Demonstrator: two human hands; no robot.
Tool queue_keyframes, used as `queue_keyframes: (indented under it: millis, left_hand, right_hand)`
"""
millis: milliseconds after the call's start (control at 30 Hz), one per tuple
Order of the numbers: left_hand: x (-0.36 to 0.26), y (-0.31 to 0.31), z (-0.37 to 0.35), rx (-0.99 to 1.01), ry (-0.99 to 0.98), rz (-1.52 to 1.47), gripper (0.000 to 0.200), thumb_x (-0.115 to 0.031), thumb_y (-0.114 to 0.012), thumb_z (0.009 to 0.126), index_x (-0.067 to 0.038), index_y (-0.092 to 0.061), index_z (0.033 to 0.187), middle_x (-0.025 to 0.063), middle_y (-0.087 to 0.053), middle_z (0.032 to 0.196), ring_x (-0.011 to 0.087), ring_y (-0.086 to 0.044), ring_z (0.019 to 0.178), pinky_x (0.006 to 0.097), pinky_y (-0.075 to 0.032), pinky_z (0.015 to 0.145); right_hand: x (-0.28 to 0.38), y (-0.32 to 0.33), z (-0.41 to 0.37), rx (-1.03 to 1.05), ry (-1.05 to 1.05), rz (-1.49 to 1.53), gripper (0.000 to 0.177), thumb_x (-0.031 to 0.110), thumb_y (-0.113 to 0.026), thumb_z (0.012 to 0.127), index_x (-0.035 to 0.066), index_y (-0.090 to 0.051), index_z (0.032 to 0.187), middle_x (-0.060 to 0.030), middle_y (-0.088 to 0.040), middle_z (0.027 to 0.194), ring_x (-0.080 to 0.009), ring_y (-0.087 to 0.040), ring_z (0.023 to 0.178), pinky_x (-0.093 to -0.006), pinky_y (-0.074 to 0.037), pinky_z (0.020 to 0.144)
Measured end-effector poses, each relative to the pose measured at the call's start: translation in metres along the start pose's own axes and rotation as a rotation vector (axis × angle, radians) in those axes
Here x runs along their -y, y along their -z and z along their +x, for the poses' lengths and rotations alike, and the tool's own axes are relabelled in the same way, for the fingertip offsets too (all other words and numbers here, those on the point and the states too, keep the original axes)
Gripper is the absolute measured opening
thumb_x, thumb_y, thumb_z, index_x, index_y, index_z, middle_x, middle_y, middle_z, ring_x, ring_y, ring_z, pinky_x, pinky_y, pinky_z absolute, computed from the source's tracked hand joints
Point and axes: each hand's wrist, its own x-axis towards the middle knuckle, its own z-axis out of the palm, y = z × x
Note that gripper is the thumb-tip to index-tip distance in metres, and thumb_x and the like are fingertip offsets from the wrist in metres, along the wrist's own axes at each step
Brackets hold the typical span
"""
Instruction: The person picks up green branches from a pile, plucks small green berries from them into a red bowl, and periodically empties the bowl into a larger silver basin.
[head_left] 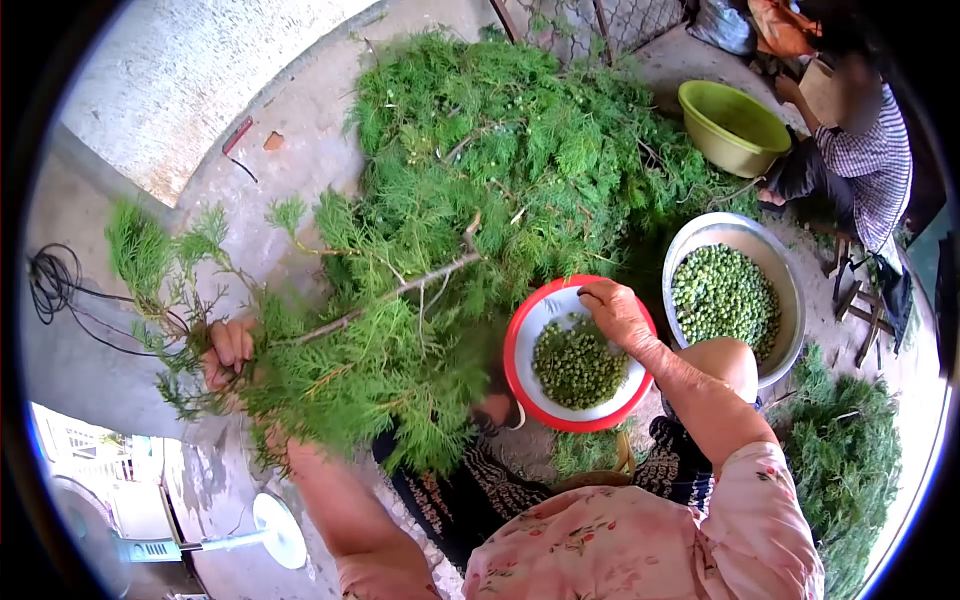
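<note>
A leafy green branch (370, 310) with a bare brown stem is held out at the left, with my left hand (228, 352) closed round it. Over a red-rimmed basin (520, 385) with a white inside, my right hand (615, 308) hangs with its fingers curled down and pressed together; what they hold, if anything, is hidden. Small green berries (580, 367) lie in the bottom of that basin. To its right stands a larger metal basin (790, 290) holding many green berries (725, 295).
A big pile of green branches (500, 140) spreads beyond the basins, with more cuttings (840, 460) at the lower right. A yellow-green tub (735, 130) stands near a seated person (870, 150) at the upper right. A fan (275, 530) and black cable (55, 285) are at the left.
</note>
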Motion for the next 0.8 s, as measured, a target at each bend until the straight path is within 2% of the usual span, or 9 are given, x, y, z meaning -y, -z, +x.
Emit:
queue_keyframes:
  millis: [133,233,333,467,500,567,667,767,800]
  left_hand:
    - [-0.025,-0.020,0.003,-0.003,-0.008,0.009,0.008,-0.012,-0.062,0.080,-0.018,-0.063,0.075,0.0020,-0.051,0.087,0.0100,-0.045,0.072,0.0207,-0.037,0.065]
    - [-0.023,-0.044,0.011,-0.056,-0.052,-0.174,0.019,-0.002,-0.062,0.076,-0.014,-0.053,0.064,0.0004,-0.046,0.078,0.0094,-0.041,0.069,0.0216,-0.039,0.072]
    - [-0.032,-0.080,0.020,-0.382,0.093,-0.234,0.019,0.002,-0.056,0.077,-0.012,-0.047,0.067,0.0012,-0.045,0.078,0.0091,-0.039,0.066,0.0197,-0.038,0.071]
    - [-0.021,-0.073,0.028,-0.204,-0.016,-0.284,0.016,-0.004,-0.055,0.078,-0.010,-0.042,0.069,0.0013,-0.044,0.068,0.0097,-0.036,0.059,0.0241,-0.035,0.067]
    - [-0.019,-0.064,0.022,-0.214,-0.035,-0.284,0.016,-0.010,-0.056,0.082,-0.013,-0.046,0.070,-0.0002,-0.045,0.071,0.0097,-0.038,0.064,0.0238,-0.034,0.069]
    - [-0.019,-0.060,0.009,-0.418,-0.057,-0.369,0.017,-0.019,-0.057,0.086,-0.016,-0.049,0.071,-0.0020,-0.045,0.074,0.0095,-0.040,0.069,0.0239,-0.034,0.070]
    - [-0.014,-0.053,-0.015,-0.698,0.064,-0.357,0.019,-0.029,-0.054,0.089,-0.016,-0.048,0.076,-0.0032,-0.043,0.073,0.0110,-0.041,0.071,0.0282,-0.036,0.069]
    - [0.014,-0.058,-0.008,-0.562,0.212,-0.729,0.026,-0.038,-0.050,0.091,-0.013,-0.052,0.088,0.0002,-0.053,0.086,0.0145,-0.048,0.084,0.0318,-0.041,0.075]
    - [0.022,-0.051,-0.014,-0.819,0.251,-0.362,0.027,-0.039,-0.049,0.092,-0.012,-0.053,0.094,0.0015,-0.054,0.091,0.0159,-0.049,0.086,0.0322,-0.042,0.076]
  right_hand:
    - [0.021,-0.008,0.002,-0.080,0.036,-0.044,0.018,0.009,-0.058,0.078,0.003,-0.061,0.096,-0.0193,-0.060,0.090,-0.0382,-0.057,0.087,-0.0422,-0.047,0.076]
    - [0.035,-0.010,0.000,0.038,0.117,-0.194,0.042,0.001,-0.057,0.073,0.003,-0.052,0.114,-0.0207,-0.052,0.115,-0.0383,-0.048,0.109,-0.0432,-0.040,0.093]
    - [0.048,-0.023,-0.005,0.123,0.190,-0.245,0.051,0.000,-0.061,0.069,0.005,-0.050,0.118,-0.0204,-0.045,0.126,-0.0379,-0.041,0.119,-0.0426,-0.035,0.101]
    - [0.046,-0.023,0.002,0.157,0.263,-0.186,0.052,0.001,-0.064,0.069,0.008,-0.051,0.119,-0.0197,-0.043,0.129,-0.0374,-0.039,0.122,-0.0420,-0.033,0.103]
    - [0.047,-0.022,0.006,0.136,-0.080,0.289,0.040,0.004,-0.065,0.072,0.007,-0.055,0.110,-0.0186,-0.048,0.122,-0.0350,-0.045,0.112,-0.0420,-0.037,0.094]
    - [0.043,-0.009,0.012,0.146,-0.195,0.433,0.024,0.007,-0.065,0.075,0.004,-0.059,0.099,-0.0167,-0.055,0.108,-0.0321,-0.052,0.095,-0.0416,-0.042,0.081]
    - [0.060,0.032,0.009,0.021,0.342,-0.139,0.019,-0.001,-0.061,0.074,0.001,-0.058,0.092,-0.0156,-0.056,0.088,-0.0336,-0.055,0.083,-0.0396,-0.044,0.073]
    - [0.065,0.066,0.013,-0.094,0.343,-0.186,0.021,-0.001,-0.062,0.072,0.002,-0.058,0.092,-0.0168,-0.058,0.085,-0.0366,-0.055,0.083,-0.0424,-0.044,0.073]
    - [0.064,0.076,0.013,-0.143,0.343,-0.226,0.021,-0.001,-0.063,0.071,0.002,-0.058,0.092,-0.0167,-0.057,0.085,-0.0368,-0.055,0.083,-0.0424,-0.044,0.073]
